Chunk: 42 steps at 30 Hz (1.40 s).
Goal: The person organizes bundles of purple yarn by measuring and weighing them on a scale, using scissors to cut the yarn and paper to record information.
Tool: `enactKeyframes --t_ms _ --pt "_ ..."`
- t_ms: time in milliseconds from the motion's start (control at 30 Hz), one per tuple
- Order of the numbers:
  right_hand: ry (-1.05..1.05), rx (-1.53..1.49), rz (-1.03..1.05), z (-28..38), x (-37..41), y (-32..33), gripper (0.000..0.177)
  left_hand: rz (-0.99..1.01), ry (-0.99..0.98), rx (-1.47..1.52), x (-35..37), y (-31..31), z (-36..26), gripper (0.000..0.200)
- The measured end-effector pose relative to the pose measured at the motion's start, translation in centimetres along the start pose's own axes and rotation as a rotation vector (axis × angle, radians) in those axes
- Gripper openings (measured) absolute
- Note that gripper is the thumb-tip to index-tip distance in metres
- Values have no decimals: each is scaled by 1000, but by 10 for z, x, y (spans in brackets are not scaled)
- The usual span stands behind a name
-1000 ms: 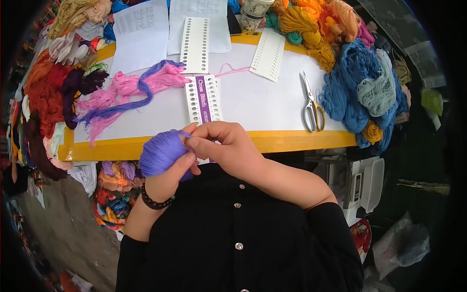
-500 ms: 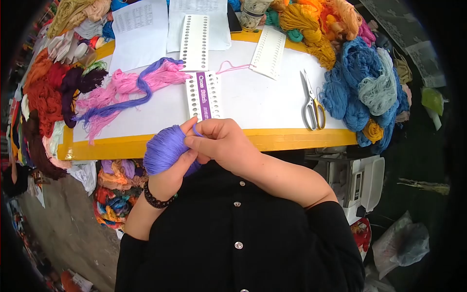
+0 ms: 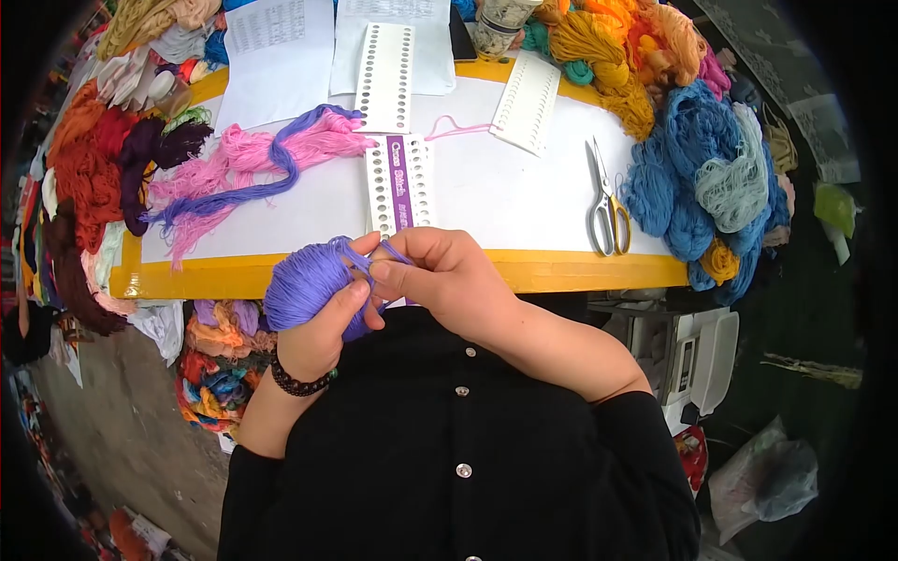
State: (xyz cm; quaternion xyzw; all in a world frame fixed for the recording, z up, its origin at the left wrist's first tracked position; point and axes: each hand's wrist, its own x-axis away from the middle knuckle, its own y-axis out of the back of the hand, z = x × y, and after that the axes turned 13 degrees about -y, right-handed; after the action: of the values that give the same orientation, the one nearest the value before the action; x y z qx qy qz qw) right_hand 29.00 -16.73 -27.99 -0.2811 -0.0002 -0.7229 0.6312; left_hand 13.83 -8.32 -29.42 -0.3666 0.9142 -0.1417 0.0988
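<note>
A thick hank of purple-blue embroidery thread point(image 3: 307, 282) is wrapped around and held by my left hand point(image 3: 329, 327) in front of the table edge. My right hand point(image 3: 449, 276) pinches strands drawn from the hank close to the left fingertips. Just beyond my hands lies a white thread card with a purple "Cross Stitch" band point(image 3: 402, 182) and rows of holes. Another punched card point(image 3: 384, 79) lies above it. Pink thread point(image 3: 248, 154) and a blue-purple strand point(image 3: 287, 168) spread out to the left of the cards.
Scissors point(image 3: 606, 210) with grey and yellow handles lie at the right. A tilted punched card point(image 3: 526, 103) carries a pink thread. Blue yarn point(image 3: 697, 178) is heaped at the right edge, red yarn point(image 3: 86, 178) at the left. Paper sheets point(image 3: 278, 65) and a cup point(image 3: 503, 26) stand at the back.
My right hand has shifted slightly right, and more loose strands now show between the two hands. The hank in my left hand has moved a little left.
</note>
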Motion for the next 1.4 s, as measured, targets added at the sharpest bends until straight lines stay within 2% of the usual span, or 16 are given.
enactKeyframes --t_ms 333,433,467,533,600,633,667,700,733,767,800,833,967,1033,1267,1400 --pt "29 -53 31 -3 -2 -4 15 -82 -40 -46 2 -2 6 28" --pt "-38 -62 16 -2 -2 -1 14 -133 -45 -36 3 -1 11 25" --pt "-27 -115 19 -5 -4 2 13 -132 -45 -35 2 -2 10 25" --pt "-18 -168 21 -4 -6 6 12 -282 -62 69 2 -4 10 26" --pt "-70 -488 60 -1 -9 11 11 -268 -24 154 1 7 13 26" --pt "-116 -608 17 1 -10 10 11 -185 -27 166 0 7 10 28" --pt "-116 -609 18 -3 -12 15 11 -102 -30 176 -1 7 8 31" --pt "-150 -534 100 -7 -13 20 13 -47 -49 176 -1 8 10 39" --pt "-183 -459 181 -8 -13 23 16 -45 -48 175 0 7 9 39" --pt "-207 -345 54 -11 -14 17 16 -21 -31 133 0 4 8 42" --pt "-151 -260 47 -8 -10 8 15 3 -14 91 0 2 7 45" --pt "-97 -175 39 -7 -8 2 15 -10 -77 -58 -2 5 15 44" --pt "-132 20 -75 -9 -11 -1 12 39 -96 -119 -2 1 18 43" --pt "-136 35 -73 -8 -11 -1 11 28 -20 -130 -1 -3 14 40" --pt "-66 -66 -11 -2 -4 -3 10 83 30 -21 0 11 7 41" --pt "-27 -39 -23 -1 -3 -5 11 16 82 6 0 10 5 43"
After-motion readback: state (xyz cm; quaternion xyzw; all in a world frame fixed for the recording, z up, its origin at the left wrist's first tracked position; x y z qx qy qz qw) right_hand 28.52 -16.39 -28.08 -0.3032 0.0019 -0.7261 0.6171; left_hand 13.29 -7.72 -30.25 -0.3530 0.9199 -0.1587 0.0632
